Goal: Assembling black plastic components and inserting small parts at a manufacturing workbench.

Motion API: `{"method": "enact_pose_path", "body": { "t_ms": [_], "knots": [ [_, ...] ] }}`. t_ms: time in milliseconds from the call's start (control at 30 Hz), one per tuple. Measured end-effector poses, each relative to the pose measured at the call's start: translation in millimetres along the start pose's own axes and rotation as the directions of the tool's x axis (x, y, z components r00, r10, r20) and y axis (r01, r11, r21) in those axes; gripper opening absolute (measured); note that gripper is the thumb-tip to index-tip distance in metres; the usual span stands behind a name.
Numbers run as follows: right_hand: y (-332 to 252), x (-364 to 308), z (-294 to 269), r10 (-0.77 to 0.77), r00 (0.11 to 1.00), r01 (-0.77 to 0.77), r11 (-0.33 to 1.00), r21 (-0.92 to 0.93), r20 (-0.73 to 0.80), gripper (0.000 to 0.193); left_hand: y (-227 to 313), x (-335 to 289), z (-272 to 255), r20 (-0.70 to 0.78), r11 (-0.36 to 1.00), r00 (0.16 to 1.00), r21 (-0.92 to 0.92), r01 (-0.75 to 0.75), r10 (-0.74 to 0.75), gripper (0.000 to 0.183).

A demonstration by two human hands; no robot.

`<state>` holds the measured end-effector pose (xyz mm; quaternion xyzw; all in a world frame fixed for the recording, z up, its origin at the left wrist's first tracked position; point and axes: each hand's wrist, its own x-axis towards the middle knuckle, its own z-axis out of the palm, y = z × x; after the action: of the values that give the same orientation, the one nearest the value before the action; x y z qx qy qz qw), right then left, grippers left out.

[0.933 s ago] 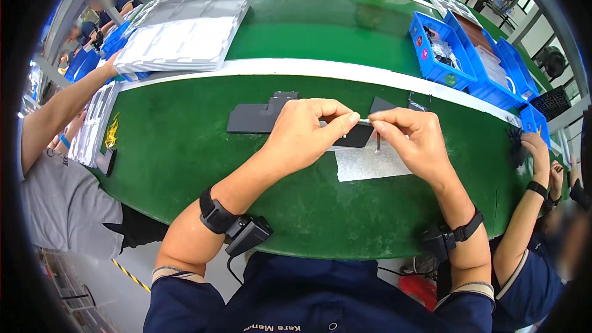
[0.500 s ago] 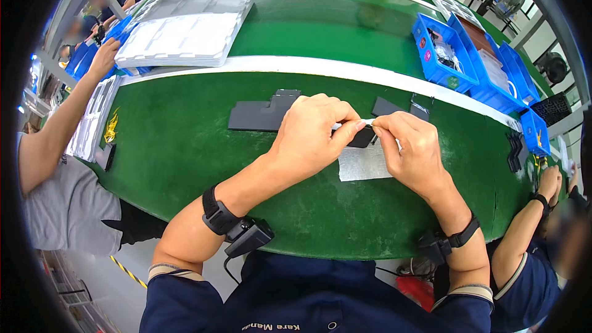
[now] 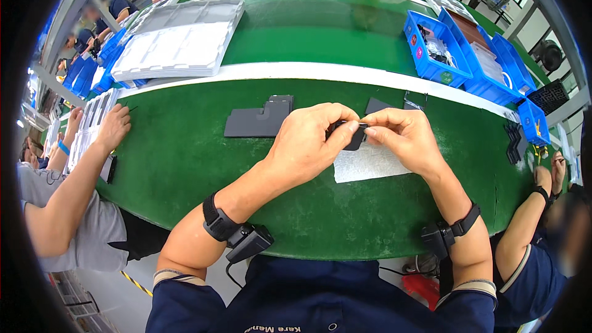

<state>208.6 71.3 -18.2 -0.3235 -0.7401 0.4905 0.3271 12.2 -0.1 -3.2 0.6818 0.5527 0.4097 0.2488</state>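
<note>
My left hand (image 3: pixel 311 137) is closed around a small flat black part (image 3: pixel 356 141), thumb on top, fingers curled behind. At the part's upper right edge my right hand (image 3: pixel 407 140) pinches with thumb and forefinger; whether something thin sits in that pinch is too small to tell. Below the hands a whitish sheet (image 3: pixel 365 168) lies on the green table. Left of my left hand rest flat black plates (image 3: pixel 253 123), overlapping. Beyond my right hand are another dark plate (image 3: pixel 377 106) and a small dark-edged clear piece (image 3: pixel 415 101).
White trays (image 3: pixel 169 49) are stacked at the far left. Blue bins (image 3: pixel 443 74) with bagged parts and cables stand far right, with a smaller blue bin (image 3: pixel 535 124) nearer. Dark bent pieces (image 3: pixel 513 143) lie beside it. Co-workers' arms (image 3: pixel 80 179) reach in at both sides.
The white strip seen between my fingertips earlier no longer shows. My right hand has turned slightly, its fingertips closer to my left. The co-worker's arm at left has come down toward the near trays.
</note>
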Motion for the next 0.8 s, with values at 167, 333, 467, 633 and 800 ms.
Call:
{"method": "enact_pose_path", "body": {
  "t_ms": [167, 333, 467, 633, 800],
  "knots": [
    [-9.9, -3.5, 10.1, -0.366, 0.929, 0.278, 0.790, -0.546, -0.057, 0.010, -0.3, -1.4, 4.7, -0.074, 0.999, 0.997, 0.022, 0.028, -0.027, 0.016],
    [-7.3, -5.4, 25.9, -0.549, 0.836, 0.402, 0.615, -0.678, -0.003, 0.012, -0.5, -2.3, 5.4, -0.139, 0.995, 0.990, 0.083, 0.046, -0.034, 0.015],
    [-6.1, -5.9, 25.3, -0.515, 0.857, 0.394, 0.666, -0.634, -0.009, 0.011, 0.9, -1.2, 6.3, -0.112, 0.996, 0.991, 0.040, 0.078, -0.073, 0.015],
    [-12.8, -5.6, 27.5, -0.583, 0.811, 0.467, 0.608, -0.642, 0.038, 0.011, -0.4, -1.6, 8.0, -0.135, 0.998, 0.989, 0.020, 0.067, -0.064, 0.013],
    [-9.3, -5.1, 28.7, -0.405, 0.913, 0.326, 0.799, -0.505, -0.050, 0.010, -0.8, 0.7, 6.5, -0.108, 0.997, 0.992, 0.015, 0.070, -0.068, 0.012]
  ]
}}
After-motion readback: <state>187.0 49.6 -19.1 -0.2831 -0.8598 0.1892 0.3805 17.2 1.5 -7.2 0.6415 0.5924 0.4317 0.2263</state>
